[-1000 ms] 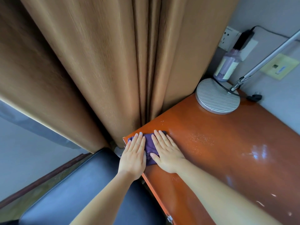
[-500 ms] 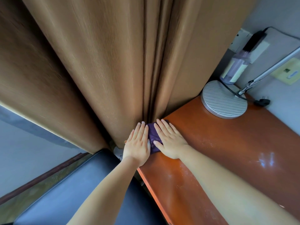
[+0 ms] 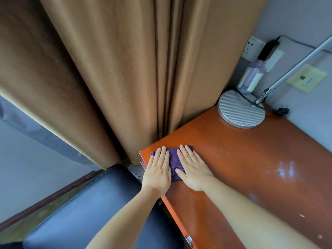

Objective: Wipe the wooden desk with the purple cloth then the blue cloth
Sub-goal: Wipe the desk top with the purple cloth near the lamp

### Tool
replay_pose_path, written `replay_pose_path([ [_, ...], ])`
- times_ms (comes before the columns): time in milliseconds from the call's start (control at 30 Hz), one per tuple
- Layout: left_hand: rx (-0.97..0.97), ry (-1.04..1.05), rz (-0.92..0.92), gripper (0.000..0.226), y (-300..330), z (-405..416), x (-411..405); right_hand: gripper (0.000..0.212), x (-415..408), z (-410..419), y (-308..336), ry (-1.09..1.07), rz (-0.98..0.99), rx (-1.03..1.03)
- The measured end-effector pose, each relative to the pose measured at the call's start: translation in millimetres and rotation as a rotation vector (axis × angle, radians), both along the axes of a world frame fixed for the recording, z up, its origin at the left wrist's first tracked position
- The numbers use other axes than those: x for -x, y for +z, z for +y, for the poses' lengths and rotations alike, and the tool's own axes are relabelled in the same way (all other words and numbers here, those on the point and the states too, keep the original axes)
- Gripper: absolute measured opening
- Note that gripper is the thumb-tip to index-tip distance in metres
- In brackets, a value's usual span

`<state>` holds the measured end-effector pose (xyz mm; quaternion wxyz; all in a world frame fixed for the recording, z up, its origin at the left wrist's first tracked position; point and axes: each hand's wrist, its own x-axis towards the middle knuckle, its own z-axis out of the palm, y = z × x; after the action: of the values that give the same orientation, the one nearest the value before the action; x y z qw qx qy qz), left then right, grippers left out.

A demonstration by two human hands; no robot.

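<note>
Straight, flat fingers (image 3: 186, 155) of the left hand (image 3: 158, 173) and right hand (image 3: 193, 169) press down on the purple cloth (image 3: 173, 161), gripping nothing. It lies beneath and between them at the desk (image 3: 251, 168) corner nearest the brown curtain (image 3: 125, 78).

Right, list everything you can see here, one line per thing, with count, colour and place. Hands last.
wooden desk: one, glossy orange-brown, right half of the view
purple cloth: one, purple, flat on the desk's near left corner
curtain: one, tan, hanging behind the desk's left end
lamp base: one, grey ribbed disc, far end of the desk
lamp arm: one, silver, rising from the base to the right
bottle: one, pale purple with a cream label, behind the lamp base
wall socket: one, white, on the wall above the bottle
seat: one, black padded, left of the desk
left hand: flat on the cloth
right hand: flat on the cloth
</note>
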<state>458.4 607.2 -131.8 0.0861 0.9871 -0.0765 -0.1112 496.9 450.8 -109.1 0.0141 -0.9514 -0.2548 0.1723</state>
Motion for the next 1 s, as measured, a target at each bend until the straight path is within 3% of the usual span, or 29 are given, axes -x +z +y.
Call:
replay_pose_path([
  [200,0.034,0.002,-0.034,0.056,-2.1,-5.3,25.6,0.079,24.4,-8.7,-2.6,0.019,0.012,-0.022],
  [367,0.032,0.0,-0.055,0.067,0.2,1.6,16.4,0.08,15.2,-7.7,-6.9,0.039,-0.008,-0.011],
  [600,0.062,-0.012,-0.079,0.054,-6.5,14.6,-17.3,0.087,-17.7,2.7,-6.9,0.036,-0.021,0.0],
  [800,0.061,-0.021,-0.081,0.069,-3.1,19.4,-43.4,0.088,-47.3,8.7,-10.0,0.045,-0.041,0.03],
  [933,0.07,0.001,-0.056,0.055,1.6,20.2,-54.4,0.088,-55.4,10.8,-11.5,0.023,-0.042,0.036],
  [1000,0.067,-0.003,-0.04,0.058,1.8,19.9,-54.1,0.088,-53.6,11.1,-10.5,0.012,-0.041,0.035],
])
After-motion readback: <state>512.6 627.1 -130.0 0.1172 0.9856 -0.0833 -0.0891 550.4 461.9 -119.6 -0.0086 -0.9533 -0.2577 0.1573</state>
